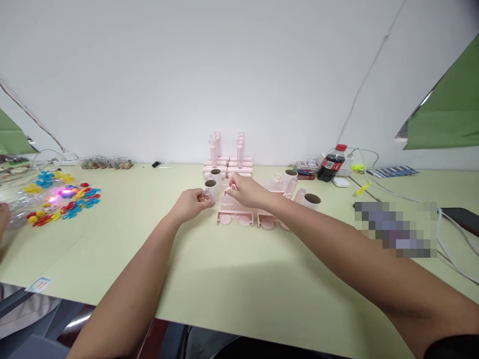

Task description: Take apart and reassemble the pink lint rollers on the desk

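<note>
My left hand [193, 204] is closed around a small see-through pinkish bottle [207, 194], next to a cardboard tube [210, 184]. With fingers pinched, my right hand [247, 191] grips a small pink looped piece [232, 188] above a translucent pink box-like part [229, 201]. In front of that part stands a pink wheeled base [235, 218]. Another pink wheeled base [267, 221] is beside it, partly behind my right forearm. More pinkish bottles [292, 185] stand to the right. My fingers hide much of both held pieces.
Behind my hands, upright pink tubes with loops [240, 153] stand among stacked pink parts [239, 172]. Cardboard tubes [312, 200] and a cola bottle [332, 163] are at right, with cables nearby. Colourful plastic pieces [71, 202] lie at left near another person's hand [3, 219].
</note>
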A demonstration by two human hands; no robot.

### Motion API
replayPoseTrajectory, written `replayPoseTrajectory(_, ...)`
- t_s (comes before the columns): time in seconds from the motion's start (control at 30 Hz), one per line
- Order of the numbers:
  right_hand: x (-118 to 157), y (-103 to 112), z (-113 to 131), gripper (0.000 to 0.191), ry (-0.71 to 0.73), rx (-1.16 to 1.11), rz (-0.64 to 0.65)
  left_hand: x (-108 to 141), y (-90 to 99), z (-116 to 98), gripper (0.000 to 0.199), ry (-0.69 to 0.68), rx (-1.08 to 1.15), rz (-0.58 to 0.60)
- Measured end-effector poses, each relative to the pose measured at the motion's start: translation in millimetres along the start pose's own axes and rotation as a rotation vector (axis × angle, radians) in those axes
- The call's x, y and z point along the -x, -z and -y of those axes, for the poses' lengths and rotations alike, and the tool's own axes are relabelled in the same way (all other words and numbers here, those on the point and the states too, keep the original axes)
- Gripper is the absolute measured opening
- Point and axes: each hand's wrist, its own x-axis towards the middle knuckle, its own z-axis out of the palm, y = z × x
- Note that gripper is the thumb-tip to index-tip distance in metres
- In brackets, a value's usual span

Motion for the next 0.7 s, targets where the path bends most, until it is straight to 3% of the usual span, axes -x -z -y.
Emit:
replayPoseTrajectory(0.07, -11, -3, 1, 0.012, 0.019, 0.045, 0.027, -1, -3.5, 2, 0.032, 0.004, -0.009, 0.01)
replayPoseTrajectory(0.23, -25, -20, 0, 0.015, -0.015, 0.082, 0.04, -4, -7.8, 5, 0.027, 0.012, -0.039, -0.006)
replayPoseTrajectory(0.4, -21, -27, -1, 0.021, -0.067, 0.069, 0.02, -5, -9.1, 5, 0.023, 0.018, -0.101, 0.01)
replayPoseTrajectory(0.53, 1, -19, 5, 0.049, -0.124, 0.03, -0.062, -6, -9.5, 6, 0.023, 0.024, -0.134, 0.018)
replayPoseTrajectory(0.6, 20, -16, 9, 0.048, -0.141, -0.029, -0.078, -7, -9.9, 8, 0.024, 0.025, -0.141, 0.02)
replayPoseTrajectory(0.7, 57, -17, 14, 0.042, -0.049, -0.103, -0.075, -8, -10.4, 9, 0.025, 0.037, -0.102, 0.042)
